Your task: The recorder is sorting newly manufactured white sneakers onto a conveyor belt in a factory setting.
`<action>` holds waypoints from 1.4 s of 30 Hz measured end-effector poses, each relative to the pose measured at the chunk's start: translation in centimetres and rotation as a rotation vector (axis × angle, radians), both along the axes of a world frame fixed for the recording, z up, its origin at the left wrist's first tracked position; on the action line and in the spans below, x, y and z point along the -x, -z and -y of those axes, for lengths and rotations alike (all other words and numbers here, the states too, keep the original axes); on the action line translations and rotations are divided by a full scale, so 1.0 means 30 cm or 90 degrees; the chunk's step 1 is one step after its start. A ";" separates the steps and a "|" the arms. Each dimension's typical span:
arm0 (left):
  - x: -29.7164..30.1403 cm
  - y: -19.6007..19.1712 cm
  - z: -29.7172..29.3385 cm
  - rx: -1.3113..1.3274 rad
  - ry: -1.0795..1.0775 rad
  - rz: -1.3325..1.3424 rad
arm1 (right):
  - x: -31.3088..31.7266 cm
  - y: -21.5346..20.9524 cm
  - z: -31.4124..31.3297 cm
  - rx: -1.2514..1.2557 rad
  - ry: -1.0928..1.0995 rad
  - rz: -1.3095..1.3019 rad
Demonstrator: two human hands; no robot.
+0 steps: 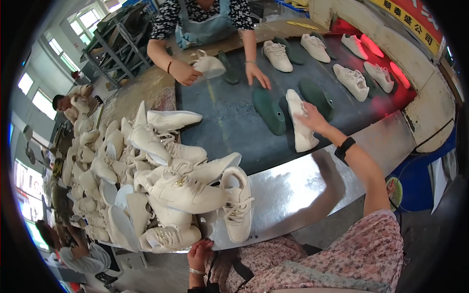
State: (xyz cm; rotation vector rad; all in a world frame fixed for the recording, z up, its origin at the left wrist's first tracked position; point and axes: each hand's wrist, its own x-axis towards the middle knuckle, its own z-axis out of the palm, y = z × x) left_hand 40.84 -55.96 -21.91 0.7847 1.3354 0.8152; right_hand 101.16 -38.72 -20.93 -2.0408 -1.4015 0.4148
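A pale lace-up shoe (297, 128) is lying on a dark work surface (229, 136), its long axis running roughly from twelve o'clock to six. The right hand (314, 118) is resting on its three o'clock side, fingers spreading over it; whether they are gripping it, I cannot tell. Clock directions are being read from this shoe, twelve pointing to the top of the view. A dark green sole-shaped piece (267, 111) is lying just beside it at ten o'clock, and a second green piece (315, 97) is lying at one, near the right hand. Toward two o'clock, more pale shoes (351, 82) are standing near a red glow (400, 75). At half past ten, a co-worker (207, 24) is holding a pale shoe (210, 67) in one hand and spreading the other over the surface. A shiny metal ledge (273, 210) is stretching along six o'clock, with an upright laced shoe (238, 207) standing on it at seven. Beyond that shoe, the left hand (199, 253) is hanging near the ledge's edge, fingers curling; I cannot tell whether they are gripping anything. A heap of pale shoes (151, 180) is filling eight to nine o'clock.
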 end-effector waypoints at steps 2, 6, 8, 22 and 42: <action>0.000 0.004 0.005 -0.005 -0.027 -0.021 | 0.102 -0.026 0.090 0.065 -0.003 0.170; -0.017 0.025 -0.020 -0.012 -0.015 -0.021 | 0.014 -0.030 0.008 -0.001 0.053 0.076; -0.009 0.010 -0.021 -0.010 -0.018 -0.013 | -0.038 -0.073 -0.076 -0.083 0.043 0.105; 0.030 0.016 0.027 -0.026 0.084 -0.007 | 0.074 -0.104 -0.437 0.267 -0.036 0.128; 0.388 -0.394 -0.554 -0.494 0.158 -1.106 | 0.348 -0.252 -0.896 0.146 -0.173 0.442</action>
